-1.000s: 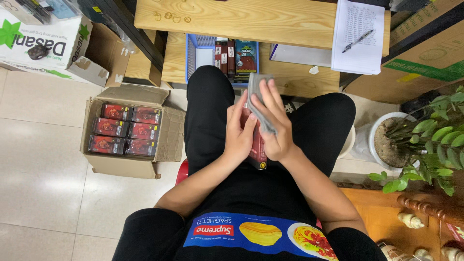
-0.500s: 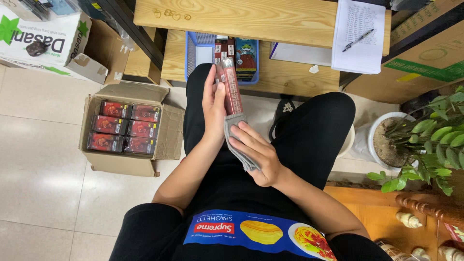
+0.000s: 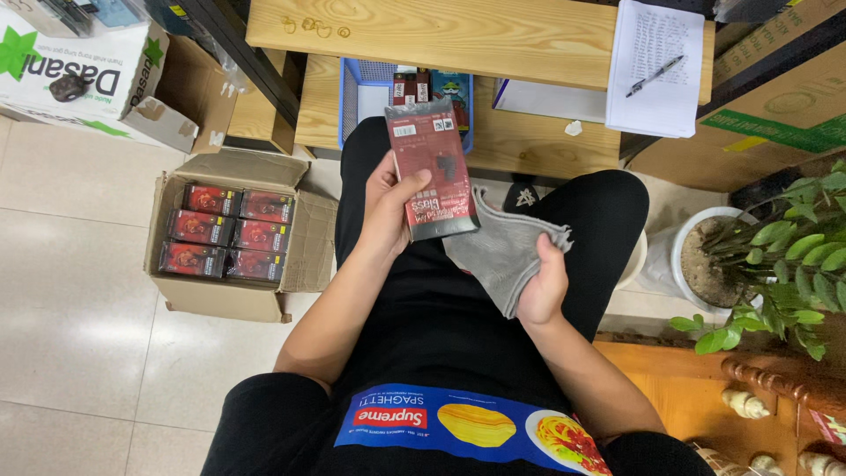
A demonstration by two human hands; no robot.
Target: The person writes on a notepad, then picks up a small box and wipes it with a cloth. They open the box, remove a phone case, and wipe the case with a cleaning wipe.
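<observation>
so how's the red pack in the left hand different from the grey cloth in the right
The red pack is flat, stiff and glossy, with printing on it; the grey cloth is plain, soft and crumpled. The left hand holds the pack up with its face to the camera, while the cloth droops from the right hand over the lap. Both are held, one in each hand, above the black trousers.

Your left hand [image 3: 388, 207] is raised over your lap, fingers curled shut around the red package [image 3: 432, 167], thumb across its front. Your right hand [image 3: 542, 282] sits lower and to the right of the package, gripping the grey cloth [image 3: 502, 247]. Both forearms are bent inward.
</observation>
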